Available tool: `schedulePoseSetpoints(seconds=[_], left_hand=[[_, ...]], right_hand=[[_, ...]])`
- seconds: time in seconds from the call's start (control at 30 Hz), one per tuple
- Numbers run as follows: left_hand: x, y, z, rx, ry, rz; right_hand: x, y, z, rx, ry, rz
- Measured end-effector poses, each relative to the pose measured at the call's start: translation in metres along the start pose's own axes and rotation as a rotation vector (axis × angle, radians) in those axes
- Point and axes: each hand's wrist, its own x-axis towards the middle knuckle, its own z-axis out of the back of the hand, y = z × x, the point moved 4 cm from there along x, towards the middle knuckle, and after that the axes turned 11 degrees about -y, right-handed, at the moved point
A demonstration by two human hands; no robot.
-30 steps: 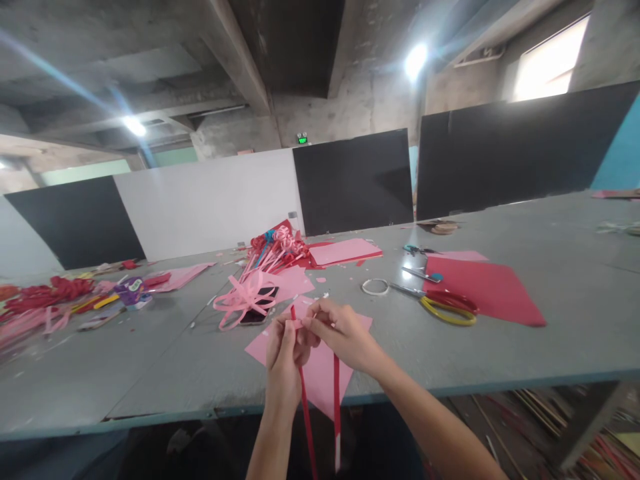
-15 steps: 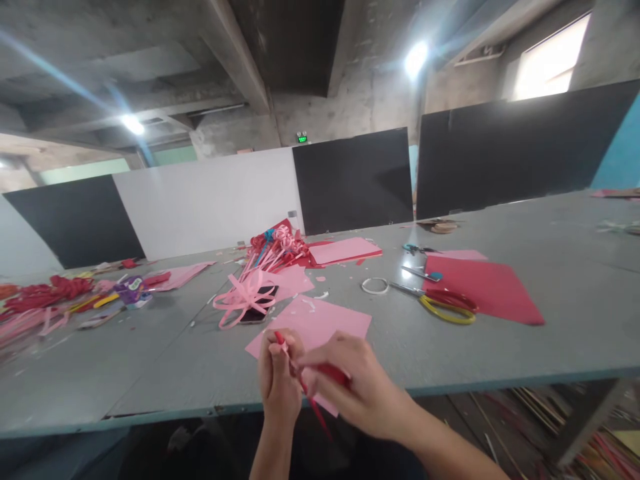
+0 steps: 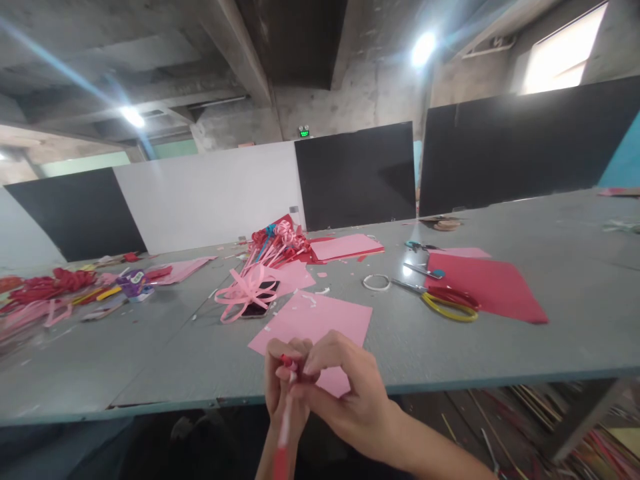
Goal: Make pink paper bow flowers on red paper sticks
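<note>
Close to the table's front edge, my left hand [image 3: 276,383] is closed around a thin red stick [image 3: 281,461] with a pale pink strip over its middle. The red tip pokes out between the thumb and fingers, and the other end points down toward me. My right hand [image 3: 353,390] is closed too, thumb and fingertips pinching the stick just beside the left fingers. Exactly what lies under those fingertips is hidden. Beneath and beyond both hands lies a pink paper sheet [image 3: 320,320] with small white scraps on it.
Scissors [image 3: 450,307] with red and yellow handles overlap a red sheet [image 3: 500,287] on the right, near a white ring [image 3: 376,283]. A pink ribbon bow [image 3: 247,293] partly covers a phone [image 3: 257,307]. Behind are ribbon flowers [image 3: 280,240]; a purple packet [image 3: 134,283] lies left.
The stick has swung from slanting down to the right to pointing toward me, showing its pale middle. My right hand has closed in against the left, its fingers now more curled.
</note>
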Motion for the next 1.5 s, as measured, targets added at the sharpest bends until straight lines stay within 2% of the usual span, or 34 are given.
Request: schedulePoseSetpoints(seconds=[0.13,0.23,0.43,0.5,0.63,0.7,0.93,1.1,1.2,1.3,1.5], left_hand=[[0.001,-0.003,-0.007,-0.001,-0.001,-0.024],[0.001,-0.003,-0.005,0.014,0.013,-0.068],[-0.005,-0.003,0.000,0.069,0.055,-0.144],[-0.009,-0.005,-0.002,0.072,0.027,-0.150],[-0.016,-0.009,-0.008,0.074,-0.108,-0.138],[-0.018,-0.010,-0.011,0.072,-0.110,-0.142],[-0.021,-0.009,-0.006,0.093,-0.047,-0.142],[-0.018,-0.007,0.002,0.145,0.175,-0.129],[-0.017,-0.007,0.006,0.170,0.266,-0.158],[-0.018,-0.009,0.005,0.172,0.340,-0.163],[-0.020,-0.009,0.002,0.196,0.370,-0.163]], right_hand=[[-0.004,0.003,-0.003,0.017,-0.037,0.047],[-0.006,0.005,-0.001,0.020,-0.109,0.028],[-0.007,0.008,0.003,0.053,-0.144,-0.005],[-0.007,0.007,0.003,0.055,-0.139,-0.030],[-0.007,0.007,0.003,0.074,-0.100,-0.068],[-0.007,0.009,0.004,0.086,-0.069,-0.078],[-0.002,0.017,0.010,0.099,-0.026,-0.110],[-0.003,0.017,0.016,0.140,0.143,-0.244],[-0.004,0.017,0.022,0.131,0.218,-0.273],[-0.003,0.019,0.026,0.072,0.208,-0.241],[-0.004,0.021,0.030,-0.048,0.154,-0.143]])
